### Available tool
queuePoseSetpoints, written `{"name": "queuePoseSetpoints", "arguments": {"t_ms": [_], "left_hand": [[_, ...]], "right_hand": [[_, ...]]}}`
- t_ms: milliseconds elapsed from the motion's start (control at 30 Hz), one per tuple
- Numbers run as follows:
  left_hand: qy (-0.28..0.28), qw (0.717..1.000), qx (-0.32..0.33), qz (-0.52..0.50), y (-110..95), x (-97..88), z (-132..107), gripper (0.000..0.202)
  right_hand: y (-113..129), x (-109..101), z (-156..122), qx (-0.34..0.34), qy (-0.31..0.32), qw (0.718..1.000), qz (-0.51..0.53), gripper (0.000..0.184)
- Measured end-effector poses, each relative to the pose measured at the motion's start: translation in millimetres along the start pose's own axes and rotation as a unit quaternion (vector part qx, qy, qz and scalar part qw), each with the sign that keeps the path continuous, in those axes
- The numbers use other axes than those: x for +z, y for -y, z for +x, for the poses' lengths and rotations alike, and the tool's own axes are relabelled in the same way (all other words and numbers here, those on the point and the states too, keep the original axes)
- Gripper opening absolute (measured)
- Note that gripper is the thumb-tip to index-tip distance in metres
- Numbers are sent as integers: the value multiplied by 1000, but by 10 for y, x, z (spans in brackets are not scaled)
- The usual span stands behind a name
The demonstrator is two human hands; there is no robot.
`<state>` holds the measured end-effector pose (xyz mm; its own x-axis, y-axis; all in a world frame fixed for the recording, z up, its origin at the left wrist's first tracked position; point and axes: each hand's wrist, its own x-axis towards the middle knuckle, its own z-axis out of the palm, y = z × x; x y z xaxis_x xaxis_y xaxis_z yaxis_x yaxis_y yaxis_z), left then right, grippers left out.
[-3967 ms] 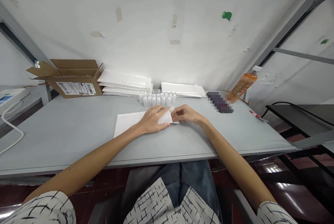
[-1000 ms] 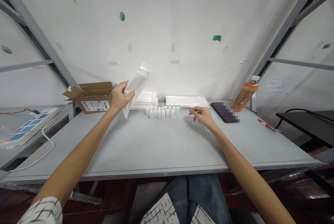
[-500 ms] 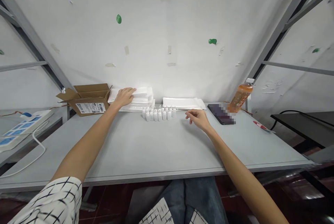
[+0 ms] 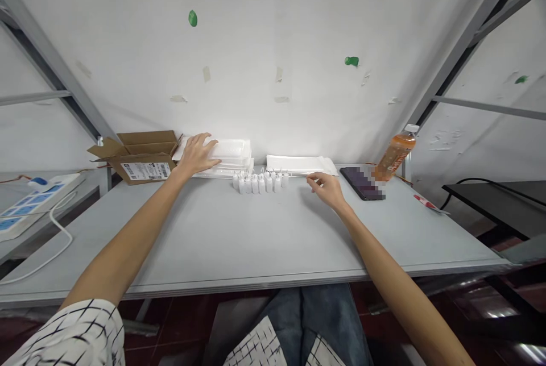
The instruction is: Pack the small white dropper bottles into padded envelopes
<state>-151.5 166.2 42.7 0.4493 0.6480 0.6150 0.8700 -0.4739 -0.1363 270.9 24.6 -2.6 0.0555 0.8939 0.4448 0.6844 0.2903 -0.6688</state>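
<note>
Left hand [image 4: 197, 155] lay spread flat on a stack of white padded mailers [image 4: 230, 150], apparently squaring it against the wall [image 4: 273, 42]. Right hand [image 4: 326, 191], well apart, hung open and empty near a second stack [image 4: 294, 165]. 2 rows of small white squeeze bottles [image 4: 259, 183] stood between, seemingly within both hands' reach.

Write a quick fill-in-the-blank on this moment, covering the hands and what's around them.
The left hand rests on a white stack of padded mailers beside an open ____.
The right hand holds ____.
Small white bottles stand in a ____ between the two hands.

Missing words: cardboard box; nothing; row.
</note>
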Motion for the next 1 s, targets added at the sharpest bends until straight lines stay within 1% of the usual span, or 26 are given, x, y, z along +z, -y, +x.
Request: {"name": "queuePoseSetpoints", "arguments": {"t_ms": [100, 167, 233, 300, 367, 433, 567, 667, 800, 900, 967, 1000], "left_hand": [[15, 1000, 8, -13, -15, -34, -26, 45], [13, 1000, 10, -24, -37, -67, -42, 43], [-4, 999, 9, -35, -86, -110, -63, 42], [-35, 998, 0, -46, -180, -151, -109, 40], [-72, 995, -16, -60, -321, -174, -199, 36], [-98, 992, -23, -78, -487, -166, -334, 33], [-88, 990, 19, -110, -761, -76, -638, 27], [-106, 987, 17, -118, -849, -14, -772, 26], [-128, 984, 1, -121, -871, -8, -808, 26], [-132, 983, -10, -128, -874, -40, -818, 27], [-132, 983, -9, -130, -872, -62, -833, 25], [-132, 983, -9, -130, -869, -73, -840, 25]], "right_hand": [[-99, 14, 125, -5, -54, 996, -75, 18], [-155, 13, 249, -17, -58, 990, -127, 23], [-202, 13, 400, -30, -27, 981, -190, 30], [-247, 27, 558, -35, 36, 967, -251, 40], [-291, 62, 690, -34, 96, 953, -285, 46], [-327, 117, 769, -34, 125, 946, -297, 44], [-355, 237, 766, -40, 132, 935, -327, 30], [-348, 287, 716, -48, 120, 927, -352, 28], [-334, 244, 752, -54, 77, 926, -366, 26], [-288, 122, 855, -50, 14, 929, -366, 31], [-204, 15, 898, -58, -53, 933, -352, 36], [-140, -42, 892, -74, -91, 934, -338, 37]]}}
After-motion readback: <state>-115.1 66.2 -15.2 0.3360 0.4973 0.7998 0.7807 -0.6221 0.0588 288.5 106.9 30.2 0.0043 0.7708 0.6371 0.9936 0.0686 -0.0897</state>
